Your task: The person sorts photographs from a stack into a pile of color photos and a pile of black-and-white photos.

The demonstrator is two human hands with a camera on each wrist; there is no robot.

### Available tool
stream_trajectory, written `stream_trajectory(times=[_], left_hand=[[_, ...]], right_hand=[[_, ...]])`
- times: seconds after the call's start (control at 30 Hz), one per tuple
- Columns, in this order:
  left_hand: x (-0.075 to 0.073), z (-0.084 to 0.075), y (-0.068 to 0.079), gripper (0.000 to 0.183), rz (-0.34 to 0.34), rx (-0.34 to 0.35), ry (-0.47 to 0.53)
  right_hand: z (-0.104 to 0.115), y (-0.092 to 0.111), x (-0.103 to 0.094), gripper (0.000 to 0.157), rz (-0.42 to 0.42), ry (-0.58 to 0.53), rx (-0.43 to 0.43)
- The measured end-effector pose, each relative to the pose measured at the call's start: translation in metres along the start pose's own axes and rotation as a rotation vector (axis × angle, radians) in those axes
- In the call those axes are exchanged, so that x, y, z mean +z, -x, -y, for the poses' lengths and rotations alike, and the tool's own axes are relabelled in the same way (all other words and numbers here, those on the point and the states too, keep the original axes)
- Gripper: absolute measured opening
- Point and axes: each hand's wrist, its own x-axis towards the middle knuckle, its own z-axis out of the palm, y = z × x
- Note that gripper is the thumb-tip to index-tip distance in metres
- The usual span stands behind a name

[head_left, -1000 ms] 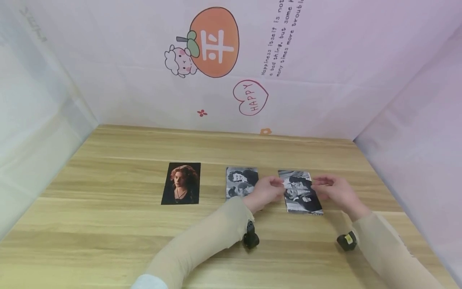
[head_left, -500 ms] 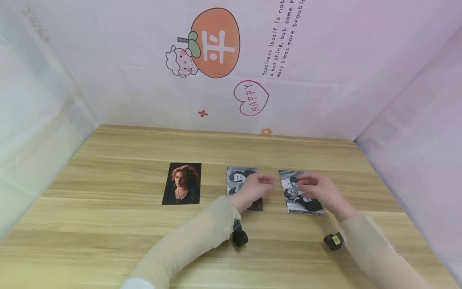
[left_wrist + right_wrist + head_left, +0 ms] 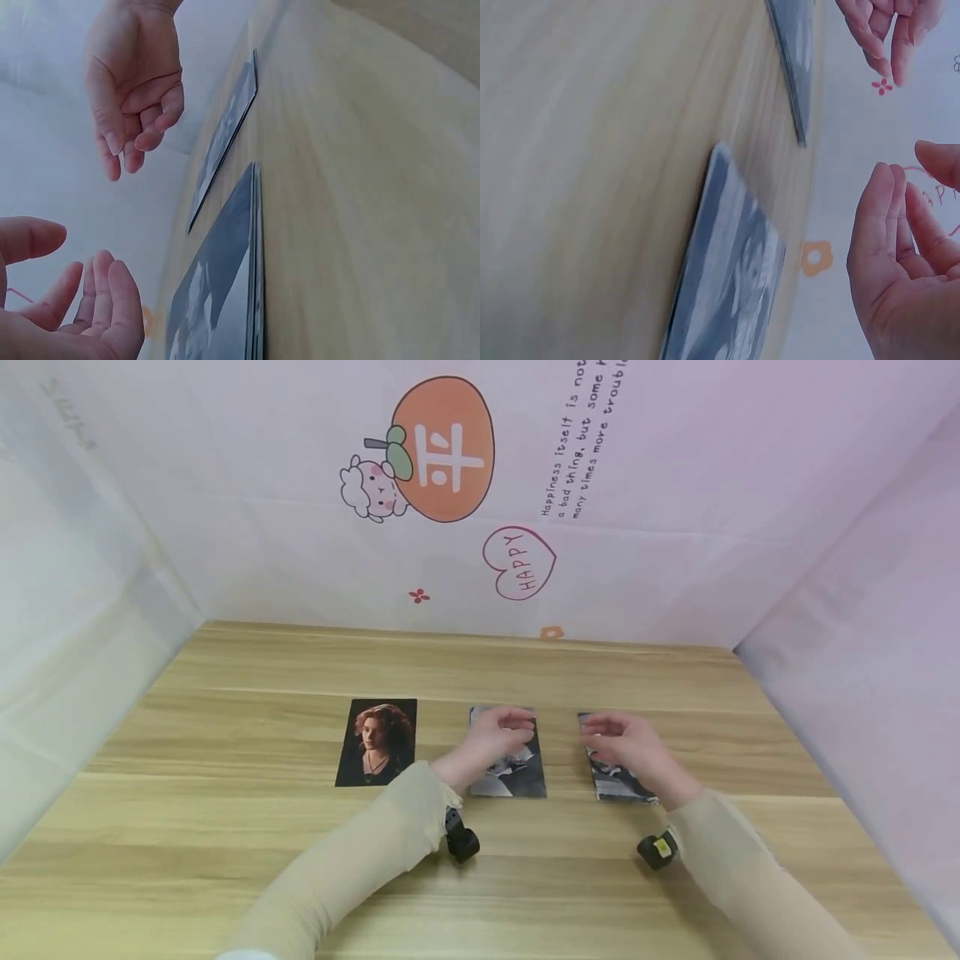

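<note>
Above the middle black-and-white photo card (image 3: pixel 517 779) hovers my left hand (image 3: pixel 487 747), fingers loosely bent and holding nothing. Layered edges on the middle pile (image 3: pixel 225 277) show in the left wrist view. My right hand (image 3: pixel 633 752) is over the right black-and-white photo card (image 3: pixel 617 783) and hides much of it. In the right wrist view a gap separates the right hand (image 3: pixel 900 277) from that card (image 3: pixel 731 292), and its thumb is apart from the fingers. A colour portrait photo card (image 3: pixel 377 743) lies flat at the left.
The wood-grain table (image 3: pixel 525 893) carries the three photo spots in a row. A white printed cloth (image 3: pixel 300 560) closes off the back and both sides. Small black cameras (image 3: pixel 462 843) are strapped at the wrists.
Both hands have moved left. The right hand has come off the right card's edge to above it, and the left hand has drawn away from that card to over the middle one.
</note>
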Motion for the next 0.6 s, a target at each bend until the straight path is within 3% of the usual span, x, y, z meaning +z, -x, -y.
stream_trajectory(times=[0.1, 0.37, 0.6], left_hand=[[-0.009, -0.001, 0.002, 0.037, -0.009, 0.003, -0.009], [-0.030, 0.003, 0.009, 0.039, -0.034, 0.023, -0.020], [-0.046, 0.005, 0.012, 0.042, -0.063, -0.015, -0.043]], right_hand=[[0.004, -0.002, 0.007, 0.042, 0.006, -0.002, -0.022], [0.011, -0.009, 0.023, 0.040, 0.038, 0.028, 0.041], [0.014, -0.014, 0.033, 0.040, 0.047, 0.001, 0.069]])
